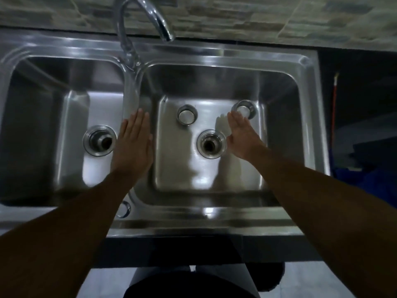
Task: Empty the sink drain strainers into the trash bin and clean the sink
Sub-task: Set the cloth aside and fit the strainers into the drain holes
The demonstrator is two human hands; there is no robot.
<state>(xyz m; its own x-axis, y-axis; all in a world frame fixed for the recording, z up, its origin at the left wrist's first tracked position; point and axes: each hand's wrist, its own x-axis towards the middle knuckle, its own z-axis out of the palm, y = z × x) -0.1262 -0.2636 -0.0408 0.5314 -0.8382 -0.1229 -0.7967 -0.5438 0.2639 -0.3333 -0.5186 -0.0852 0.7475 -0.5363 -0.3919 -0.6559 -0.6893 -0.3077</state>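
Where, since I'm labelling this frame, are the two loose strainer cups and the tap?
Left strainer cup (187, 115): head view, its bright inner floor.
Right strainer cup (246, 108): head view, its bright inner floor.
Tap (165, 32): head view, spout near the outlet.

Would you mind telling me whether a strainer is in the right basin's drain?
Out: the right drain is an open dark hole; one strainer and another strainer sit on the basin floor.
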